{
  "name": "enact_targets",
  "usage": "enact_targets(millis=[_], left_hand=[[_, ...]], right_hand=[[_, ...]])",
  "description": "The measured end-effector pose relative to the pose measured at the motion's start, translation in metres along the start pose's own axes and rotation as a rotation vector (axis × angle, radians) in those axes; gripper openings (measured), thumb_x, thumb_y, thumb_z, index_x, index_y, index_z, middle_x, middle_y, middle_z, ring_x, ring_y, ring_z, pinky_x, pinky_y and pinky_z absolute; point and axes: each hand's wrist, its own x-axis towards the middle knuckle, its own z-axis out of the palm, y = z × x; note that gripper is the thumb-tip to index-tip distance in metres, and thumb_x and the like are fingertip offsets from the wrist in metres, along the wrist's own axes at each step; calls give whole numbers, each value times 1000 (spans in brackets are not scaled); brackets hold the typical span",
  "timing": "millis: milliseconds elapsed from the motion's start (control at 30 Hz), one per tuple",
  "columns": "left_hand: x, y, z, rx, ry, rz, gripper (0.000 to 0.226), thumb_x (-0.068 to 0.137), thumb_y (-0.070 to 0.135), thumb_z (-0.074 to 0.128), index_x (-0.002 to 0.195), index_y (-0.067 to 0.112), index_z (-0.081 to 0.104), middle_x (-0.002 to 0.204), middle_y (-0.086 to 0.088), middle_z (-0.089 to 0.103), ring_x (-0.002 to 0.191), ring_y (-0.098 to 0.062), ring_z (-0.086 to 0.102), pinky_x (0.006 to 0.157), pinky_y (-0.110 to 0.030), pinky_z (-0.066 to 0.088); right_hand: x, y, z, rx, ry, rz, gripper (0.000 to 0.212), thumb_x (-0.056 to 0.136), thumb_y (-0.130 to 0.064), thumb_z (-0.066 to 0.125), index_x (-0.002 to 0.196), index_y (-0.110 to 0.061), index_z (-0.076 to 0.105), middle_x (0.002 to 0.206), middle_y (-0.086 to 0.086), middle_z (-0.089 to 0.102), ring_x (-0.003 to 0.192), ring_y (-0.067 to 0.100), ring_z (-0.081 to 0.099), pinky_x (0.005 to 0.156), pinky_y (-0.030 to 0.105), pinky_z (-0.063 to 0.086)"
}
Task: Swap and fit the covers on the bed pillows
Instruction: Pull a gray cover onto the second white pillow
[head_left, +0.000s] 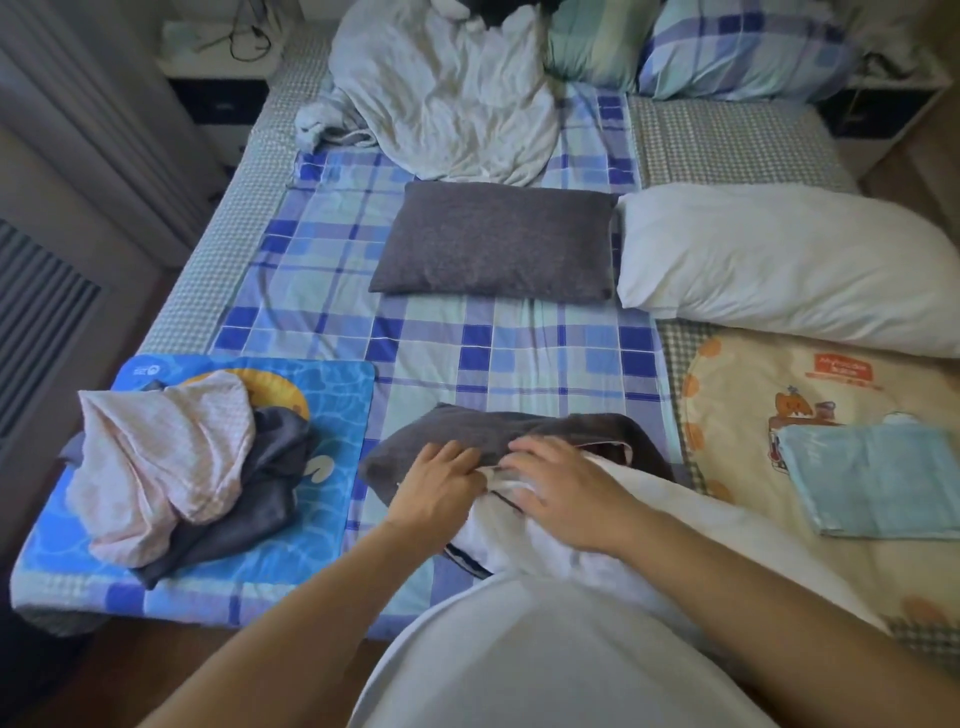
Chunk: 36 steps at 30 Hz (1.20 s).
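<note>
Your left hand (441, 480) pinches the edge of the grey cover (498, 434), a soft, nubbly fabric bunched at the near edge of the bed. Your right hand (561, 493) lies flat, fingers spread, pressing on the white pillow (597, 519), smooth and creased, whose near end runs under your arm toward your body. The cover's mouth wraps the pillow's far end, and a pale lining shows at the cover's opening.

Beyond it, a rectangular grey pillow (496, 241) lies flat on the blue checked sheet (519, 343). Just to its right is a plump bare white pillow (779, 265), touching it at the corner. To your left, a pink waffle-weave cloth (161, 457) and a dark satiny cloth (260, 499) are heaped on a blue water-print mat (322, 395); its small white logo is too small to read. To your right, a cream cartoon-print quilt (737, 395) bears a red label, blurred beyond reading, with a folded light-blue cloth (878, 478) on it. At the head, a crumpled pale duvet (441, 93) sits beside a striped pillow (592, 47) and a checked pillow (737, 47).
</note>
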Motion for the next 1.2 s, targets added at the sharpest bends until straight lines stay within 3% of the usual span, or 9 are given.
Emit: enact_targets(millis=[133,267,367,433,600,833,1000,1100,1200], left_hand=[[-29,27,16,-309,276,-581,20,75,11,70,90,24,68,116,-10,54,103,-35,47,84,-42,35],[-51,38,32,-1010,-117,-1090,32,92,46,61,86,15,53,102,-15,63,103,-38,61,83,-43,51],[-32,40,39,-1188,-434,-1021,51,98,54,46,107,7,64,116,-21,67,111,-37,63,91,-39,50],[-24,36,50,-1130,-415,-1005,46,97,42,51,111,1,63,114,-18,68,105,-34,63,84,-36,49],[-45,31,77,-1171,-333,-1000,37,84,39,50,88,5,63,100,-21,72,93,-37,69,84,-46,57],[-76,54,-23,-847,-311,-471,30,102,24,49,88,0,60,102,-20,67,98,-34,59,79,-36,39],[-88,56,-43,-813,-354,-347,30,102,24,54,90,-2,65,97,-17,67,88,-17,58,67,-23,29],[-84,49,-34,-1182,-258,-566,31,98,20,59,71,6,64,69,5,63,63,1,54,66,-21,39],[-66,53,-30,-1516,-164,-735,37,97,9,60,60,10,63,59,5,63,62,-9,56,65,-21,44]], right_hand=[[-5,12,47,-354,-190,-35,64,95,-21,53,155,-27,29,164,5,20,144,34,28,112,53,34],[-1,16,50,-550,76,-73,68,76,-6,70,141,-14,51,137,11,54,111,34,54,92,50,51],[11,7,55,-596,178,-298,52,88,-15,50,140,-15,52,135,3,57,113,27,57,95,37,51],[17,2,57,-652,139,-408,54,90,-16,39,143,-18,51,147,1,51,127,28,54,97,36,50],[23,6,56,-673,9,-479,72,84,-13,63,152,-15,39,159,6,36,143,34,38,110,42,42],[32,-18,75,-575,-205,-573,64,86,-39,59,145,-17,46,152,6,43,140,39,37,110,54,34],[40,-38,89,-798,-431,-487,85,87,-53,55,158,-22,18,165,8,12,151,35,13,118,58,16],[35,-42,61,-239,-490,-436,51,82,-29,66,131,-32,50,141,1,46,129,24,45,110,42,37],[15,-40,30,547,-474,-55,28,91,-1,59,108,-20,71,115,0,68,100,17,67,88,25,53]])
